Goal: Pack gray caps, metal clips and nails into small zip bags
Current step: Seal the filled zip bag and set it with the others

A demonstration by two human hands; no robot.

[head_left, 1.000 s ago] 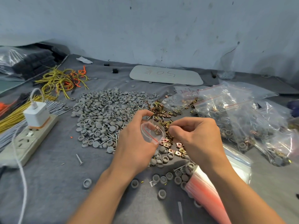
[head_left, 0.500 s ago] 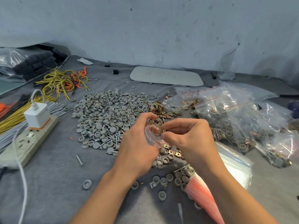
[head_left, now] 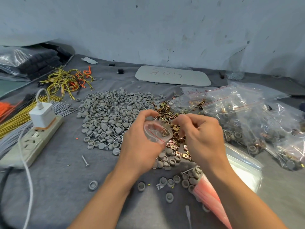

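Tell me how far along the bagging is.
Done: several filled bags lie at right. In hand: the left hand holds an open bag with a few clips in it; the right hand is at the clip pile. Left: a big pile of caps, loose nails and a stack of empty bags.

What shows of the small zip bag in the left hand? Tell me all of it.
The small zip bag is clear, thin, crinkled plastic with a red line along its mouth. The mouth is held open, facing the camera. A few brass-coloured metal clips lie inside. The left hand grips it, thumb along the far rim, over the pile of loose clips. The right hand is beside its right edge, fingers curled; contact is unclear.
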